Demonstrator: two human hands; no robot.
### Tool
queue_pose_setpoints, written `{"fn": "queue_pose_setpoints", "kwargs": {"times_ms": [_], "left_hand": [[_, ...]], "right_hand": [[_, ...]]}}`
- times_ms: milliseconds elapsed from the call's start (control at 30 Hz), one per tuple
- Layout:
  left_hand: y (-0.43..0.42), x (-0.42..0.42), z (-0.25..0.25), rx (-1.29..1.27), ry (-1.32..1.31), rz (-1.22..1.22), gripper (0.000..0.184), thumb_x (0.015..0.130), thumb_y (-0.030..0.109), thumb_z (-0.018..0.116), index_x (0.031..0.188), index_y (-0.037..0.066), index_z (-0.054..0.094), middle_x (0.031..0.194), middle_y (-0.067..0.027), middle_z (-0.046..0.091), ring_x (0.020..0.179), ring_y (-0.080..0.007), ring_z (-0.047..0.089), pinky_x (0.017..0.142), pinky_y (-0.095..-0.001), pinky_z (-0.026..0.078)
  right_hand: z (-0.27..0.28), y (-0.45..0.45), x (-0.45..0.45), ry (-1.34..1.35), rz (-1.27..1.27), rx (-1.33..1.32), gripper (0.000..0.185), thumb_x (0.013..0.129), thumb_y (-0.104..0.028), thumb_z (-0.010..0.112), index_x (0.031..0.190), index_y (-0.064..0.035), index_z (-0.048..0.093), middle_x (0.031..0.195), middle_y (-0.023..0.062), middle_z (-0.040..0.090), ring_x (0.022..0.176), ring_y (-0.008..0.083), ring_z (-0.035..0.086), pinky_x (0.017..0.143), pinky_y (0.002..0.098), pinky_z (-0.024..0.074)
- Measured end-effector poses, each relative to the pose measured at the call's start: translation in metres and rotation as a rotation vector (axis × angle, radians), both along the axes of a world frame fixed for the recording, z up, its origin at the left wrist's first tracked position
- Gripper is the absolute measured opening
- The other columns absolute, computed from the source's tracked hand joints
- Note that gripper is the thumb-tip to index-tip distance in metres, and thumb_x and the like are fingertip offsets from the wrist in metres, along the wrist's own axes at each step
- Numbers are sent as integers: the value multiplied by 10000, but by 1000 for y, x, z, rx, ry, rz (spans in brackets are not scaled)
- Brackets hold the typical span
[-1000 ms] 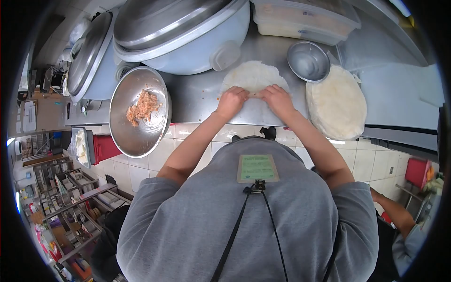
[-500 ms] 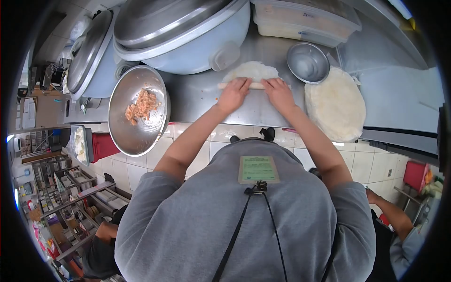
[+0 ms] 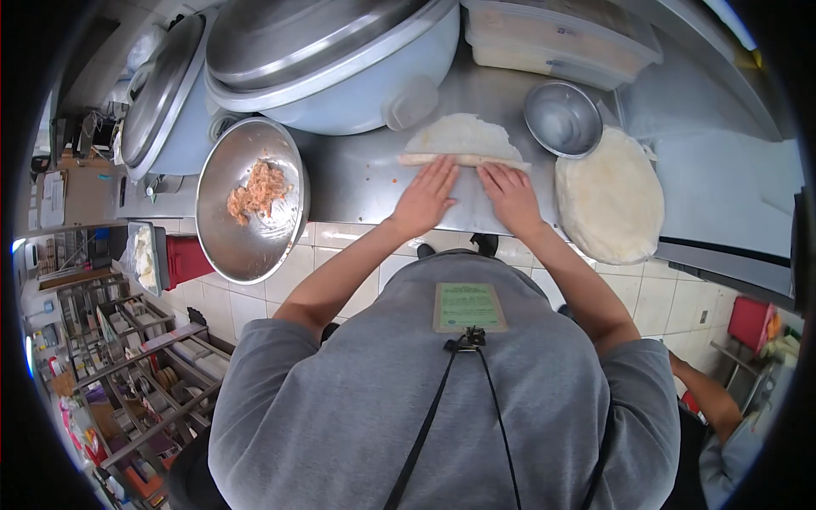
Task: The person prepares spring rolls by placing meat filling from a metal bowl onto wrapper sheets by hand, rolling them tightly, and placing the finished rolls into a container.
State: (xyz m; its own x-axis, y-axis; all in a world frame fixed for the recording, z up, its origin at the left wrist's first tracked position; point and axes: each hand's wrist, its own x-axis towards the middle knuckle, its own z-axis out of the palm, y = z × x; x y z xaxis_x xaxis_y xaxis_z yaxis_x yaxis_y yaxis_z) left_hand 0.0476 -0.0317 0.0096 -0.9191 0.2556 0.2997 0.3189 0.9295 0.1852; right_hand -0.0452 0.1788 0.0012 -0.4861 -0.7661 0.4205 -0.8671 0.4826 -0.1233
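Fairly bright, even light leaves soft shadows and pale glare on the steel worktop [image 3: 348, 183]. Wide-angle distortion curves the outer parts, black vignetting fills the corners, and the shelves [image 3: 144, 382] at lower left look soft.

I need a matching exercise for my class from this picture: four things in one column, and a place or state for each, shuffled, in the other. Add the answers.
Things
1. Orange filling
2. Small metal bowl
3. Thin pale sheet
4. Pale round stack

Places and states
A. Partly rolled, by the fingertips of the left hand and right hand
B. Pale, to the right of the right hand
C. Inside the large steel bowl
D. Shiny grey, at the stack's far edge

Pairs: 1-C, 2-D, 3-A, 4-B
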Motion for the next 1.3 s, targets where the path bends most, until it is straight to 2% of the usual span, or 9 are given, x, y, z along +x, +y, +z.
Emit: {"fn": "queue_pose_setpoints", "kwargs": {"times_ms": [67,300,467,667,867,1000,1067,1167,1300], "left_hand": [[6,-10,-3,-3,-116,-38,635,845,274,548,1343,-53,324,1416,-213,304,1329,-353,265,1092,-432,220],[-12,-74,-8,-48,-56,38,608,843,279,554,1309,-62,366,1382,-222,354,1300,-338,320,1071,-418,263],[-21,-90,-1,279,59,33,447,757,155,656,1152,-6,526,1162,-161,528,1078,-330,495,906,-391,421],[-23,-47,-4,356,100,63,308,722,95,670,1016,29,605,946,-98,578,909,-300,529,794,-392,448],[-11,13,-2,325,21,55,300,740,107,662,1024,29,602,969,-101,557,921,-289,521,800,-383,444],[-9,20,-2,330,35,54,301,746,109,660,1029,26,599,978,-103,550,923,-290,516,808,-384,440],[-8,20,-2,328,38,67,305,747,110,660,1033,27,596,975,-103,550,923,-288,517,807,-383,441],[-8,20,-3,318,39,68,307,746,107,661,1036,28,595,976,-103,551,926,-288,519,805,-382,442],[-9,22,-3,307,44,66,308,746,107,661,1037,32,595,985,-102,551,928,-287,521,805,-380,441]], "right_hand": [[-5,-7,-3,10,46,-1,468,752,-85,528,1219,-56,519,1195,66,540,1084,230,504,925,386,372],[2,-38,-58,-21,-33,-14,352,805,-108,525,1152,-63,565,1120,49,569,1043,203,514,895,373,386],[3,-42,-71,-83,-49,4,289,791,-147,565,1069,-75,601,982,20,576,949,196,526,825,368,395],[-3,-33,-48,-109,-13,4,206,766,-161,593,959,-92,616,910,15,563,938,194,521,814,361,389],[16,-9,-8,-212,112,64,228,764,-248,612,945,-110,620,922,26,574,955,204,516,828,385,381],[74,29,-58,-175,-272,-67,545,742,-520,624,1054,-74,627,1085,67,604,1075,282,497,937,486,319],[66,54,-90,-28,-387,66,646,735,-634,570,1020,-61,658,1055,96,629,1148,304,470,1020,567,208],[82,60,-101,-263,-496,455,686,742,-690,505,877,-46,700,986,101,655,1168,304,465,1044,624,96],[104,59,-105,-293,-398,576,707,748,-708,471,765,-43,709,946,87,663,1143,282,482,1032,653,55]]}}
